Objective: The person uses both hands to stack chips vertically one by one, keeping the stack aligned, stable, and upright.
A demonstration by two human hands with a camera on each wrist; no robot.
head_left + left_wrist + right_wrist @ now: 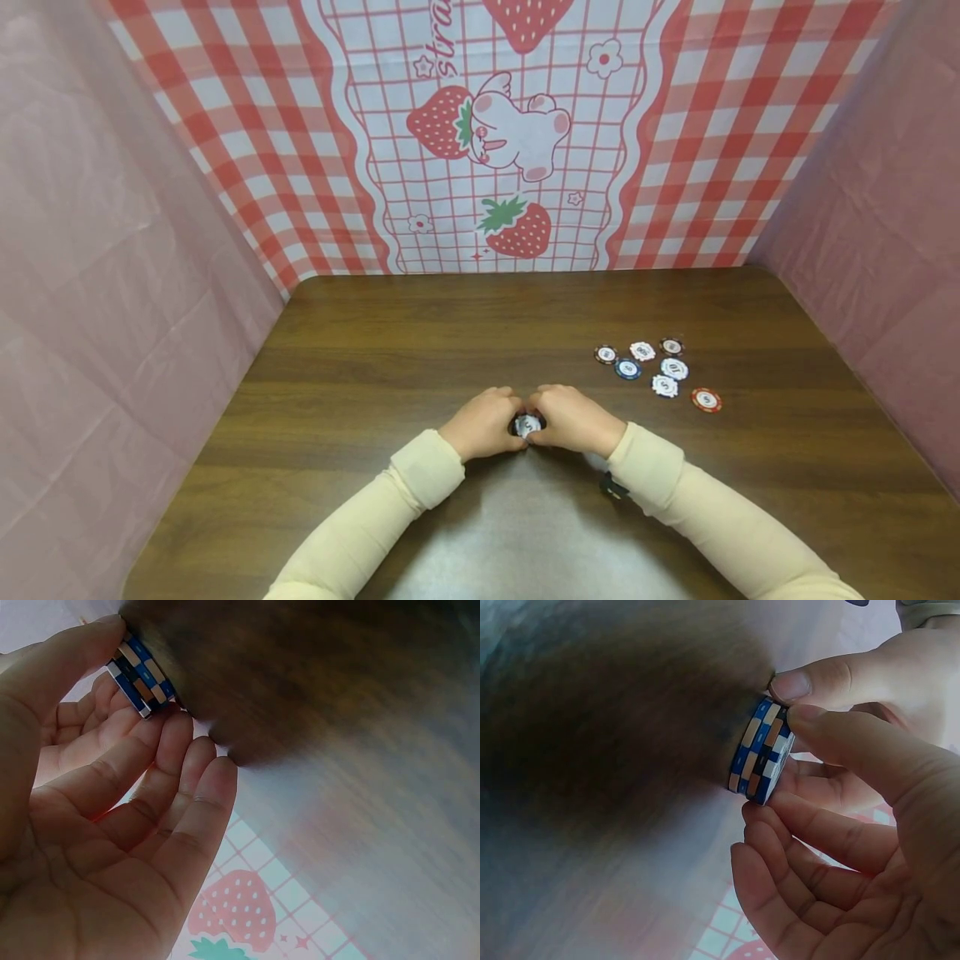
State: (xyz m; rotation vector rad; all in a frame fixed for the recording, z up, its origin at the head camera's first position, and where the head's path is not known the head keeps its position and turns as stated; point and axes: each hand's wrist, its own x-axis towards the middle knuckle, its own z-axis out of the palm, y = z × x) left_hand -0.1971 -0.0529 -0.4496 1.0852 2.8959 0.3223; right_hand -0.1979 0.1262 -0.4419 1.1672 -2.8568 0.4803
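On the wooden table (375,350), left hand (483,423), right hand (573,419), both grips pinching a chip stack (527,424); loose chips (660,371) nearby

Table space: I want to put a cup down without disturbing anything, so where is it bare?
The table's left half, from the left hand to the pink side wall, is bare, as is the strip along the strawberry backdrop. Crowded: loose chips at right and the chip stack held between both hands.

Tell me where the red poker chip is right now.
In the head view the red chip lies flat on the wooden table, at the near right end of the loose chips, to the right of the right hand.
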